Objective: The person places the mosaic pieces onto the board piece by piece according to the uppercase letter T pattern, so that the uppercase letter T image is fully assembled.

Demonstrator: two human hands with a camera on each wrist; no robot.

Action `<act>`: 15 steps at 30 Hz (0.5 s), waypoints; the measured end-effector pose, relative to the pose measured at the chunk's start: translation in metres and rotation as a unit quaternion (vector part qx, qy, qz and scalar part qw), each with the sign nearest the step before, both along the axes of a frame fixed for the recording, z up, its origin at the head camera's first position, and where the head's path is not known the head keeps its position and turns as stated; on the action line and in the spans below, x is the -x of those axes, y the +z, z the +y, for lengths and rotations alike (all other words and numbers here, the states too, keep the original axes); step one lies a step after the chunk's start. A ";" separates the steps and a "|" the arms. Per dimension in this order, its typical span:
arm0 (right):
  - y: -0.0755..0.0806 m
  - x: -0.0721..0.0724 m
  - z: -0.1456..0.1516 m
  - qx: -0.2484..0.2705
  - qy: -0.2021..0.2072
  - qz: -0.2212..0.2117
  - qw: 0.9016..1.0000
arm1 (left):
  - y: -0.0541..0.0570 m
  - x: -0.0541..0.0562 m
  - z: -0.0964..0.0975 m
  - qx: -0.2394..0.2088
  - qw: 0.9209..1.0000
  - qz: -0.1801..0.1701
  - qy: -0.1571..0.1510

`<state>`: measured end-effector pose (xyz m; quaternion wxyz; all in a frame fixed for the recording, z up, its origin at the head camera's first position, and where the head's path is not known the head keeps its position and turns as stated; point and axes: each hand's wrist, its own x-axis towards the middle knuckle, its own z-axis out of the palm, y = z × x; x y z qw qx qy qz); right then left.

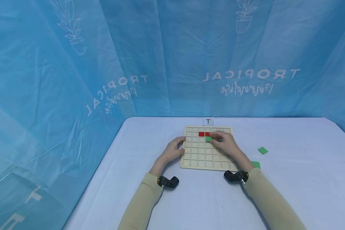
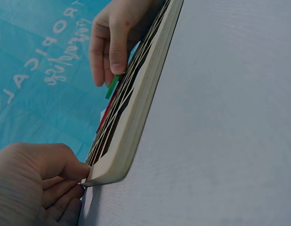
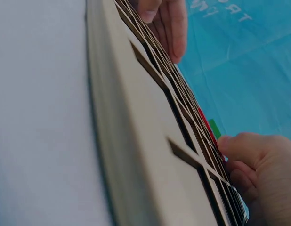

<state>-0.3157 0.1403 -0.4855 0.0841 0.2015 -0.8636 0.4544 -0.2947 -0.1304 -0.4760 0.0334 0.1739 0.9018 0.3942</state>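
Observation:
A pale wooden grid board point(image 1: 201, 156) lies on the table between both hands. Two red square tiles point(image 1: 201, 134) sit side by side in cells of an upper row. My right hand point(image 1: 224, 142) pinches a green square tile point(image 1: 208, 139) by its edge, just below the red pair; in the left wrist view the green tile point(image 2: 112, 87) is tilted above the grid. At the board's left side, my left hand point(image 1: 173, 150) holds the edge, its thumb point(image 2: 75, 165) against the rim and the other fingers beside and beneath it.
Two more green tiles lie right of the board, one farther off point(image 1: 263, 150) and one point(image 1: 256, 164) partly behind the right forearm. A small card with a printed grid pattern point(image 1: 208, 121) rests beyond the board. Blue curtains point(image 1: 184, 64) stand behind the white table point(image 1: 304, 179).

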 end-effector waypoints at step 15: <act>-0.003 0.002 -0.004 -0.027 -0.027 0.025 0.999 | 0.002 -0.001 0.001 0.000 1.000 -0.005 0.003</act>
